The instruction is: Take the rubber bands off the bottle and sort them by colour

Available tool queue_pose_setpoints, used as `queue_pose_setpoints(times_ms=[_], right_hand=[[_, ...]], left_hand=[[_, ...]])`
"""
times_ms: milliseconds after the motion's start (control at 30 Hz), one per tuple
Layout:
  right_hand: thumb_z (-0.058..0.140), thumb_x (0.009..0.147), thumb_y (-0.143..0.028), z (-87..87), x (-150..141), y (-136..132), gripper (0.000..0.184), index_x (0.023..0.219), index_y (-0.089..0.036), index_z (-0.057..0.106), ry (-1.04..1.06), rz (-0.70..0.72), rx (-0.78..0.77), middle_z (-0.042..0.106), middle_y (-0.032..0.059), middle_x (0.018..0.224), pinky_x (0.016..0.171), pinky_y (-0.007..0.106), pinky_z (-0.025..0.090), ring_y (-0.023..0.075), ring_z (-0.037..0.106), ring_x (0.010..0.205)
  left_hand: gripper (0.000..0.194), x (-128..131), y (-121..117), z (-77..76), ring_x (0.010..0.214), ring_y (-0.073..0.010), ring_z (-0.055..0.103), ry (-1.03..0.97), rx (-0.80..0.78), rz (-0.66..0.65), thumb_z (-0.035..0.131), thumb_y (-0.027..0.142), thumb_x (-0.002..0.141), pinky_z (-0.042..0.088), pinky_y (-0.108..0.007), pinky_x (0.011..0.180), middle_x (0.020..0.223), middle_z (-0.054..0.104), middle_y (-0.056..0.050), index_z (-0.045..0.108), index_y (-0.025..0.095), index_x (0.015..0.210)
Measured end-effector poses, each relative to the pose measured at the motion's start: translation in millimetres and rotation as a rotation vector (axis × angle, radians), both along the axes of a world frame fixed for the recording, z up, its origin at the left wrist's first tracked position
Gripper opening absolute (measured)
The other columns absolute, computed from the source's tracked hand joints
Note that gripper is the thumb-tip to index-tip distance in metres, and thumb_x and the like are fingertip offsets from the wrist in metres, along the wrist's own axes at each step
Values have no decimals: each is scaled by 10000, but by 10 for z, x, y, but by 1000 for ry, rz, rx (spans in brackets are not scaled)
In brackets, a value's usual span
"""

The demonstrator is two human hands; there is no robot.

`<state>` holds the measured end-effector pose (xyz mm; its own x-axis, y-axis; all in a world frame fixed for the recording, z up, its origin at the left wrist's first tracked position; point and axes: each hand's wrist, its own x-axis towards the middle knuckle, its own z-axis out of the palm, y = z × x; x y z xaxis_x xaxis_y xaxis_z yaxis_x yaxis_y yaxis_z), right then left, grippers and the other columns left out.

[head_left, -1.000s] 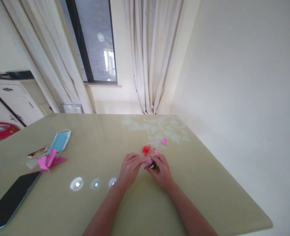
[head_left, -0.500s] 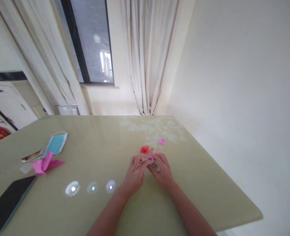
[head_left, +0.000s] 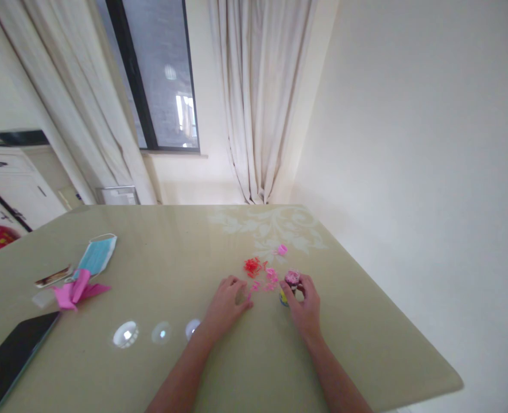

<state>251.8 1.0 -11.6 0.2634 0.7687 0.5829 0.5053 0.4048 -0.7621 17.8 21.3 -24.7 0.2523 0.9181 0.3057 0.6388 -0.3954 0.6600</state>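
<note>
My right hand [head_left: 306, 307] is closed around a small jar-like container [head_left: 284, 296] with yellow and blue on its side. Its dark upper part is topped with pinkish material [head_left: 292, 277]. Some way to the left, my left hand [head_left: 227, 304] rests on the table with its fingers curved and a gap between thumb and forefinger. A tiny pink bit shows by its thumb tip; whether it is pinched or lying there is unclear. Between the hands lie scattered small pink pieces [head_left: 271, 275], and just beyond them a little pile of red pieces [head_left: 252, 266].
Behind the pieces sits a small pink cup-like object [head_left: 282, 250]. On the table's left lie a blue face mask [head_left: 97, 255], a folded pink paper shape [head_left: 79, 291], a narrow brown-and-white packet [head_left: 53, 276] and a black phone [head_left: 16, 355]. A wall borders the right side.
My hands have come apart. The right one has moved right with the container, and the left one has drawn back left. More pink pieces are now visible on the table between them.
</note>
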Motion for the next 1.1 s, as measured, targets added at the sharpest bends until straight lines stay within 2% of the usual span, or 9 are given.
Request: queue_pose_setpoints(times_ms=[133, 200, 267, 400, 600, 733, 900, 1033, 1100], right_hand=[[708, 926, -450, 14, -37, 4, 260, 980, -198, 675, 6, 17, -13, 673, 55, 922, 734, 314, 552, 205, 646, 824], [706, 929, -445, 25, -62, -3, 255, 982, -197, 676, 1, 26, -16, 673, 56, 920, 734, 314, 550, 206, 644, 821], [703, 934, -436, 30, -87, -10, 244, 971, -197, 674, -15, 40, -19, 665, 53, 909, 728, 311, 545, 202, 637, 805], [702, 940, -409, 24, -141, -22, 213, 971, -200, 676, -77, 81, -26, 651, 48, 906, 749, 314, 537, 204, 633, 813], [702, 942, -375, 21, -200, -53, 181, 1015, -213, 672, -174, 117, -5, 649, 52, 938, 787, 323, 532, 213, 631, 859], [705, 944, -368, 19, -192, -75, 171, 1009, -215, 666, -197, 110, -1, 643, 53, 934, 793, 328, 528, 218, 624, 866], [692, 954, -376, -1, -194, -70, 181, 1034, -216, 667, -198, 121, -9, 641, 56, 942, 788, 331, 532, 223, 630, 871], [699, 950, -391, -23, -221, -54, 213, 1085, -227, 681, -220, 125, -3, 650, 66, 976, 814, 348, 546, 232, 639, 894], [709, 943, -399, -32, -242, -56, 236, 1112, -236, 686, -240, 125, 11, 654, 70, 992, 829, 357, 551, 239, 638, 916]], left_hand=[[245, 71, 76, -112, 825, -195, 677, -109, -107, -45, 631, 201, 898, 560, -361, 817, 1008, 682, -68, 720, 189, 1125], [270, 154, 118, -134, 799, -191, 674, -128, -104, -34, 621, 184, 906, 557, -352, 798, 972, 679, -57, 711, 190, 1160], [209, 231, 159, -141, 800, -205, 668, -82, -69, -14, 632, 194, 913, 545, -350, 777, 930, 680, -52, 729, 194, 1099], [125, 334, 206, -154, 862, -234, 673, 51, 13, -8, 619, 213, 950, 527, -352, 781, 921, 697, -59, 732, 201, 899], [131, 396, 142, -183, 1027, -266, 644, 237, 124, 54, 573, 154, 973, 508, -431, 926, 1036, 694, -91, 695, 183, 939], [86, 338, 92, -131, 1057, -286, 619, 297, 167, 84, 609, 188, 967, 497, -466, 944, 1064, 677, -104, 694, 176, 956], [154, 191, 64, 37, 996, -233, 639, -33, 94, 109, 576, 277, 1000, 518, -413, 926, 1034, 682, -75, 685, 192, 934], [216, 162, -6, 201, 749, -176, 675, -344, -55, 61, 509, 329, 1028, 543, -310, 734, 828, 710, -20, 654, 193, 945], [213, 181, -59, 269, 733, -165, 684, -443, -29, 38, 515, 337, 1028, 548, -288, 709, 830, 723, -17, 662, 194, 972]])
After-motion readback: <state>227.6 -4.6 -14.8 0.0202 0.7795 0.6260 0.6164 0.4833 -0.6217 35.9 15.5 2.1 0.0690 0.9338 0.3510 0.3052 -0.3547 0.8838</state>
